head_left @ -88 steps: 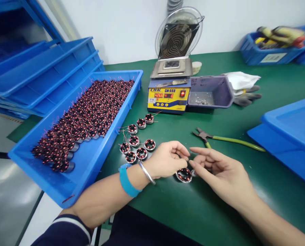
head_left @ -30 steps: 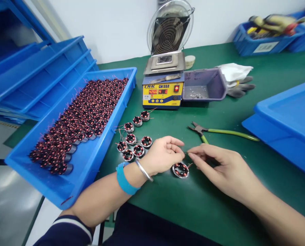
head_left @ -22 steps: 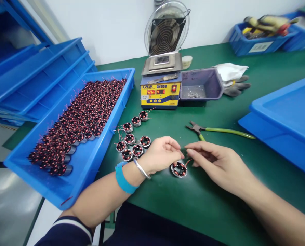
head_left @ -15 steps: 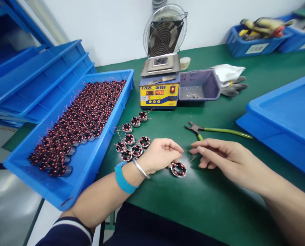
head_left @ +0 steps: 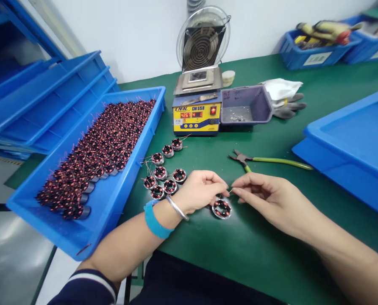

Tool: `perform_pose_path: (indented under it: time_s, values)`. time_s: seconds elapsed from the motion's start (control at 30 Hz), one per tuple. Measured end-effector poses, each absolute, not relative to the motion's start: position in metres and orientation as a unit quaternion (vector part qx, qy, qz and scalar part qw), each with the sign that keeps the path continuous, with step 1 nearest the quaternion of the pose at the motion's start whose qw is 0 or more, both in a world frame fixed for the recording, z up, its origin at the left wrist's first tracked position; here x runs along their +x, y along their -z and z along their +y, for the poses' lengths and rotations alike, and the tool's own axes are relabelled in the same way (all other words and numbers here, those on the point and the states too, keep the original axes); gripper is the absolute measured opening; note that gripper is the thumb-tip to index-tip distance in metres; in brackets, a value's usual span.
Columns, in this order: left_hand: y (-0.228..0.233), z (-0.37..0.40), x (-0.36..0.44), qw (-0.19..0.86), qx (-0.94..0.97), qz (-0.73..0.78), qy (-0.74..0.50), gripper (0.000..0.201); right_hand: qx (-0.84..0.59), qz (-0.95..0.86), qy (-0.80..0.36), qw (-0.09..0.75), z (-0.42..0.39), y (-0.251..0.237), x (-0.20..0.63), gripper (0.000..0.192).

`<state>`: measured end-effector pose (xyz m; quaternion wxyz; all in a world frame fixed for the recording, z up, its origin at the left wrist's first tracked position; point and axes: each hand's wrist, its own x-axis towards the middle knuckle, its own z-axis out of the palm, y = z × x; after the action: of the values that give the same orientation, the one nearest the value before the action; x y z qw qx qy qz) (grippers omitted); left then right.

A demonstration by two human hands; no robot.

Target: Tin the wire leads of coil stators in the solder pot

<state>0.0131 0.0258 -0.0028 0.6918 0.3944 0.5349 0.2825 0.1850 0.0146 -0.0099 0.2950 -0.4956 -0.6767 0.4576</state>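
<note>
A ring-shaped motor stator (head_left: 221, 209) with copper windings and a bright metal rim lies on the green table in front of me. Just behind it my left hand (head_left: 204, 190) is closed, thumb and fingertips pinching thin copper wire at the stator's far edge. From the right, my right hand (head_left: 265, 192) pinches the wire end (head_left: 230, 191) between thumb and forefinger, its tips almost meeting the left ones. Several more stators (head_left: 160, 173) stand left of my left hand, some with loose wire ends. Beyond my right hand rest cutting pliers (head_left: 243, 157) with green handles.
A blue tray (head_left: 144, 140) packed with stators stands at left. A solder pot (head_left: 197, 114) with lit digits is at the back, a purple bin (head_left: 262, 106) beside it. Grey gloves (head_left: 289, 108) lie behind. Blue trays (head_left: 351, 127) fill the right side.
My right hand has moved left and its fingers have closed on the wire. The left fingers have shifted slightly, and the stator stays in place. The solder pot's display digits differ.
</note>
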Motion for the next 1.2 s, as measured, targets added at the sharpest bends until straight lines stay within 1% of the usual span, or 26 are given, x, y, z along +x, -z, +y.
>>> perform_pose_path:
  time_s: [0.17, 0.3, 0.4, 0.5, 0.67, 0.73, 0.8, 0.9, 1.03, 1.2]
  values:
    - [0.002, 0.027, 0.013, 0.712, 0.386, 0.523, -0.265, 0.017, -0.487, -0.752, -0.323, 0.305, 0.008, 0.009, 0.180, 0.022]
    - [0.002, 0.027, 0.012, 0.719, 0.385, 0.516, -0.263, 0.019, -0.462, -0.784, -0.254, 0.327, 0.007, 0.013, 0.177, 0.016]
    - [0.005, 0.026, 0.012, 0.721, 0.394, 0.502, -0.269, 0.019, -0.456, -0.789, -0.238, 0.336, 0.008, 0.016, 0.177, 0.015]
    - [0.008, 0.025, 0.011, 0.720, 0.400, 0.500, -0.268, 0.016, -0.452, -0.800, -0.228, 0.322, 0.008, 0.016, 0.179, 0.016]
    - [0.009, 0.023, 0.012, 0.708, 0.400, 0.510, -0.281, 0.014, -0.465, -0.796, -0.247, 0.299, 0.007, 0.016, 0.179, 0.022]
    - [0.010, 0.023, 0.012, 0.704, 0.403, 0.509, -0.289, 0.014, -0.483, -0.782, -0.241, 0.311, 0.007, 0.017, 0.179, 0.022]
    - [0.011, 0.022, 0.012, 0.701, 0.404, 0.507, -0.297, 0.015, -0.503, -0.768, -0.210, 0.336, 0.007, 0.017, 0.181, 0.020]
    - [0.012, 0.023, 0.012, 0.703, 0.403, 0.503, -0.301, 0.015, -0.496, -0.769, -0.184, 0.358, 0.007, 0.016, 0.183, 0.015]
    - [0.012, 0.024, 0.012, 0.705, 0.402, 0.503, -0.297, 0.015, -0.460, -0.791, -0.197, 0.352, 0.004, 0.017, 0.182, 0.018]
    - [0.012, 0.025, 0.013, 0.707, 0.395, 0.506, -0.297, 0.013, -0.453, -0.785, -0.215, 0.363, 0.002, 0.019, 0.175, 0.018]
